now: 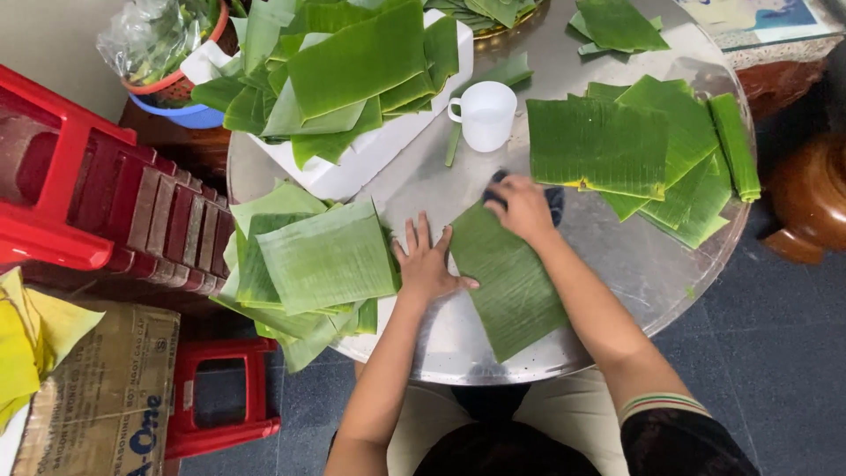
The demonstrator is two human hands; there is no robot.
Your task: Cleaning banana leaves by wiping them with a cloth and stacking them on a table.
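A green banana-leaf piece (511, 286) lies flat on the round metal table (617, 264) in front of me. My left hand (427, 263) presses flat on the leaf's left edge, fingers spread. My right hand (522, 208) rests on the leaf's far end, closed on a dark cloth (553, 201) that shows beside the fingers. A white mug (485, 115) stands just beyond the leaf.
Stacks of cut leaf pieces lie at the left (313, 264), at the right (643, 154) and on a white box (352, 70) at the back. Red plastic stools (106, 203) and a cardboard box (106, 397) stand to the left; a brown stool (806, 207) stands right.
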